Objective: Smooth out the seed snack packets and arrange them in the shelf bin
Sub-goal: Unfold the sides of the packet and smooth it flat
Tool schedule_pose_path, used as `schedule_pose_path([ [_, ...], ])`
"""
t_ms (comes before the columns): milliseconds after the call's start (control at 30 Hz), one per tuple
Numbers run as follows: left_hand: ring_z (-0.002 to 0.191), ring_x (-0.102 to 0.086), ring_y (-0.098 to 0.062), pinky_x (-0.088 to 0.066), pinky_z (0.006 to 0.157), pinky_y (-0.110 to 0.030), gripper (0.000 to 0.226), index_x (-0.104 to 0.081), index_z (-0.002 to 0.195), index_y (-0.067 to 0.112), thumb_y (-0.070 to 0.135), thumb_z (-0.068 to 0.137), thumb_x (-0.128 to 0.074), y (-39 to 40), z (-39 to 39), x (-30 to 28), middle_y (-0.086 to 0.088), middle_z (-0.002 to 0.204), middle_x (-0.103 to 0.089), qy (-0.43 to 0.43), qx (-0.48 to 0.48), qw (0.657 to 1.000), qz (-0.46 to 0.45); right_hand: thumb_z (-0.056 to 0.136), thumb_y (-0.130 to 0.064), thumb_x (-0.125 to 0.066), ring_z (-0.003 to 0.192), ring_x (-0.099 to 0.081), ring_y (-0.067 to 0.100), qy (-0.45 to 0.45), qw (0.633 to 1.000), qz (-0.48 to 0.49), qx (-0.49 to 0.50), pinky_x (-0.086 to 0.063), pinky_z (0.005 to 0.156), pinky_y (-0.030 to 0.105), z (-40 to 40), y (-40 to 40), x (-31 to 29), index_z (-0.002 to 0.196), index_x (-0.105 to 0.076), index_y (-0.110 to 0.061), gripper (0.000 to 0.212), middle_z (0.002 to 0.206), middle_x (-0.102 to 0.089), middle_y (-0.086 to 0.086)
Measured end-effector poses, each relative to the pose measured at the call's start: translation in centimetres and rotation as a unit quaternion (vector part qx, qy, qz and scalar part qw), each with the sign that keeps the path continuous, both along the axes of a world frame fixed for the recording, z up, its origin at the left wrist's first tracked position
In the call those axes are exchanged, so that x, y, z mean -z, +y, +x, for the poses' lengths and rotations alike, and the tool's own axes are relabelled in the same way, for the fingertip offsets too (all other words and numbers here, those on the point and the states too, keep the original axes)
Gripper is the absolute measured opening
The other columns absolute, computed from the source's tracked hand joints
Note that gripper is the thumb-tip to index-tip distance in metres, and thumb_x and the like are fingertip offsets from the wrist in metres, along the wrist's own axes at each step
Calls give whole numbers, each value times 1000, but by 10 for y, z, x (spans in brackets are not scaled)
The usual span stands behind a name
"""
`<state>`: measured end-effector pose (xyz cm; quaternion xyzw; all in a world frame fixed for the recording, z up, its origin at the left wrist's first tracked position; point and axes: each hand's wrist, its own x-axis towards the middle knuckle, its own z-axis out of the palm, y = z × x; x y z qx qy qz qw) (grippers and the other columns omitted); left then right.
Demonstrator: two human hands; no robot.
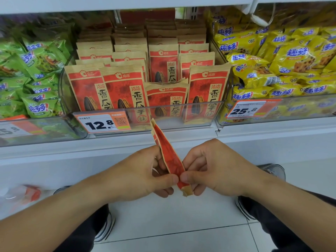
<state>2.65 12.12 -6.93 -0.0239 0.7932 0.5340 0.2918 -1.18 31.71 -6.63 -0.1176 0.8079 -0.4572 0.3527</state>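
Nearest me, both forearms reach forward over a white tiled floor [174, 220], dark trousers and grey shoes at either side. My left hand [143, 175] and right hand [216, 171] meet at the middle, each pinching the same seed packet [171, 157] between thumb and curled fingers. I see the packet edge-on: red face, kraft-brown seams, its top end tilted up and left toward the shelf, its lower end poking out below my thumbs. No writing on it is legible from this angle.

Just beyond, the clear shelf bin [181, 115] carries a price tag [103, 123] reading 12.8 with a QR code. Inside stand rows of matching kraft-and-red packets [120, 88] printed 洽洽 and 香瓜子 with a sunflower-seed picture; one front packet [166, 99] sits lower and crumpled between its upright neighbours.

Left of the bin lie green snack bags [36, 70], right of it yellow bags [291, 60], both marked 趣多多; a tag [245, 110] under the yellow ones reads 25.8.
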Motion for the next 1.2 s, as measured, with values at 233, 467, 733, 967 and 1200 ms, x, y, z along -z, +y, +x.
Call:
schedule_pose_path([
  [233, 80, -74, -20, -62, 75, -40, 28, -58, 102, 13, 15, 83, -78, -2, 1, -1, -6, 94, -71, 23, 3, 999, -27, 87, -9, -75, 68, -74, 26, 3, 1000, 9, -4, -63, 68, 38, 1, -2, 1, 88, -71, -3, 7, 74, -76, 9],
  [467, 75, -74, -20, -61, 77, -43, 34, -52, 103, 15, 13, 82, -79, 2, 7, 1, -5, 85, -74, 23, -34, 998, -40, 85, -9, -76, 69, -75, 29, -11, 1000, 15, 9, -63, 71, 45, 5, -4, 0, 87, -70, -3, 9, 73, -76, 10],
  [733, 77, -74, -21, -58, 82, -50, 56, -41, 108, 25, 17, 74, -84, 2, 23, 8, -5, 87, -74, -22, -49, 997, -63, 86, -9, -76, 66, -75, 26, -18, 999, 11, 29, -63, 72, 47, 16, -11, 6, 86, -69, -5, 8, 72, -76, 9],
  [967, 79, -74, -16, -58, 83, -47, 59, -41, 115, 28, 27, 75, -84, -2, 24, 8, -2, 94, -73, -33, -23, 996, -82, 87, -12, -76, 65, -75, 22, -10, 1000, 27, 10, -63, 72, 42, 18, -14, 6, 87, -69, -7, 8, 73, -76, 6],
  [1200, 85, -75, -27, -60, 85, -43, 35, -57, 118, 15, 30, 90, -68, 1, 13, 1, -10, 94, -76, -83, -153, 984, 46, 83, -8, -73, 56, -71, 10, 71, 997, 23, -24, -57, 57, 20, 22, -17, 8, 83, -68, -6, 6, 68, -75, 2],
])
